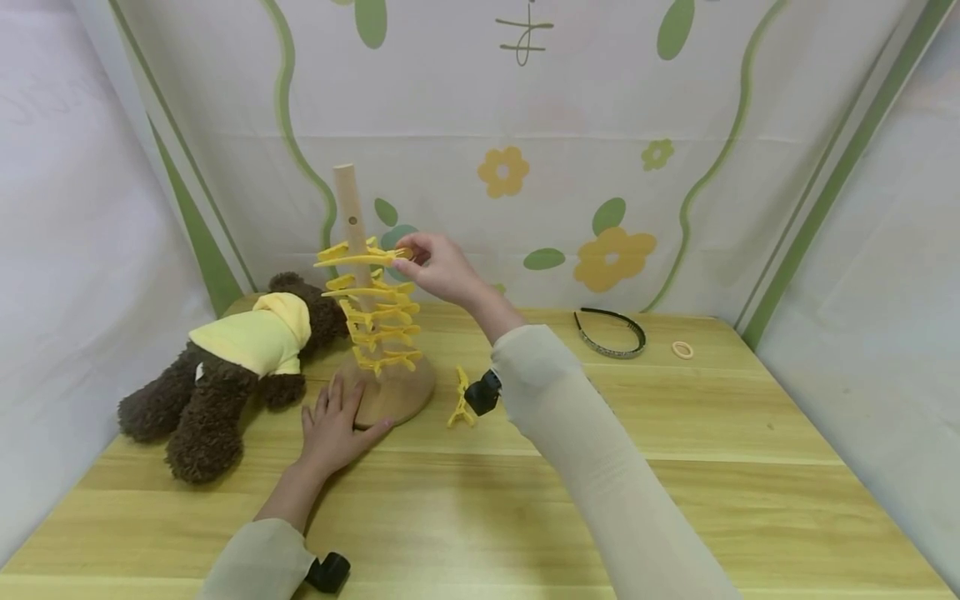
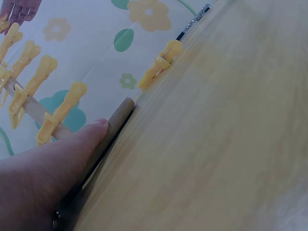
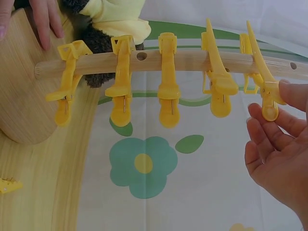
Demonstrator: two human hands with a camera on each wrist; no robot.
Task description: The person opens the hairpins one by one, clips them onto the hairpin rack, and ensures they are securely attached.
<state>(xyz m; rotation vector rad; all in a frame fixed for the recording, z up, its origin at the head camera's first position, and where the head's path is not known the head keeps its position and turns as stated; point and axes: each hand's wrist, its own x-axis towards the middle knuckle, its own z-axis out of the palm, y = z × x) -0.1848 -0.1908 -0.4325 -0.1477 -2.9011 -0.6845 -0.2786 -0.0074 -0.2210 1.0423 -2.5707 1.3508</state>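
A wooden post (image 1: 347, 196) rises from a round wooden base (image 1: 408, 392) on the table. Several yellow hair clips (image 3: 168, 77) are clamped along the post, one above another. My right hand (image 1: 447, 272) pinches the rounded end of the topmost hair clip (image 3: 262, 72) between thumb and fingers; its long prongs lie across the post. Low on the left, my left hand (image 1: 333, 437) rests on the base with fingers spread, and its thumb (image 2: 91, 134) lies along the base's edge. One more yellow hair clip (image 1: 461, 398) lies loose on the table, right of the base.
A brown teddy bear in a yellow hoodie (image 1: 247, 337) lies left of the post. Towards the back right are a sparkly black headband (image 1: 618, 350) and a small pale ring (image 1: 682, 350). A floral curtain (image 1: 562, 200) hangs behind the table.
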